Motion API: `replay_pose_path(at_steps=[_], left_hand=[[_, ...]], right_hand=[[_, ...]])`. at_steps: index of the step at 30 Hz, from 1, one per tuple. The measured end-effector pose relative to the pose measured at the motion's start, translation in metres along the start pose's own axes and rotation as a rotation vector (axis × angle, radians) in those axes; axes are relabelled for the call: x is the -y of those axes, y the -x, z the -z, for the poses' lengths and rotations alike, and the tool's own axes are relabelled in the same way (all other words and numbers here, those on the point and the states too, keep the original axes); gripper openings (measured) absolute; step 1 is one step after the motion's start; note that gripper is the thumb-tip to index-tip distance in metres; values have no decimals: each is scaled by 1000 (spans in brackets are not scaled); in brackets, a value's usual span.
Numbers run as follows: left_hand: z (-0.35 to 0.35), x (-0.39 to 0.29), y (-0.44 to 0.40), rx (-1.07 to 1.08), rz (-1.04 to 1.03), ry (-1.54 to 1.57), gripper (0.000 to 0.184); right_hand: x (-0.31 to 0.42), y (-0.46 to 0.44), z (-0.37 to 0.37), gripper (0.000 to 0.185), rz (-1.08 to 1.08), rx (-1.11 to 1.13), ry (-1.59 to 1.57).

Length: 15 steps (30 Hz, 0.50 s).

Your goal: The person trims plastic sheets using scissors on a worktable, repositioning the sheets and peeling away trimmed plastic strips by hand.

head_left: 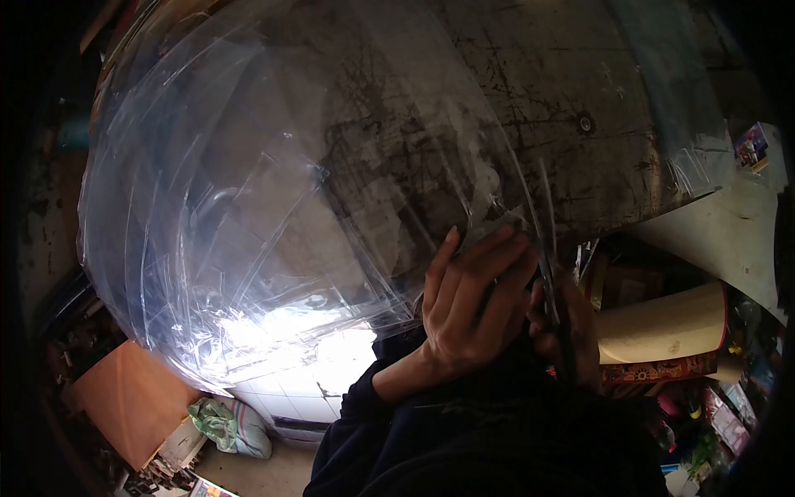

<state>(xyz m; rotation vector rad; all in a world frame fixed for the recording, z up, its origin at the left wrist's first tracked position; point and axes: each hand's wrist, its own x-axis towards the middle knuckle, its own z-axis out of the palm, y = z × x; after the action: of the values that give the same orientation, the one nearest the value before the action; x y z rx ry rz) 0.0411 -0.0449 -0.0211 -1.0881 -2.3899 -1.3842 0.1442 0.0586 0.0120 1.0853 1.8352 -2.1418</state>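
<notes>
A large clear plastic sheet (224,190), creased and layered, spreads over the dark worktable (571,182). My left hand (476,294) has its fingers bent over the sheet's right edge and grips the plastic there. Just to the right, my right hand (575,331) is closed around what looks like a pair of scissors (546,203). A long thin blade points away from me, beside the curved edge of the plastic. The handle end lies in shadow and is mostly hidden by my fingers.
A rolled cream sheet (662,327) lies at the right, below a pale sheet (720,232). At lower left are an orange board (137,402), a striped sack (248,429) and a white cabinet-like surface (290,406). Assorted clutter fills the lower right.
</notes>
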Motion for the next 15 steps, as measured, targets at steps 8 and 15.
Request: replay_pose_path(at_steps=[8,15], left_hand=[[-2,0,1,-11,-5,-22,30],[-1,2,2,-24,-9,9,31]], right_hand=[[-2,2,1,63,-1,-14,40],[5,-3,-4,69,82,-37,26]])
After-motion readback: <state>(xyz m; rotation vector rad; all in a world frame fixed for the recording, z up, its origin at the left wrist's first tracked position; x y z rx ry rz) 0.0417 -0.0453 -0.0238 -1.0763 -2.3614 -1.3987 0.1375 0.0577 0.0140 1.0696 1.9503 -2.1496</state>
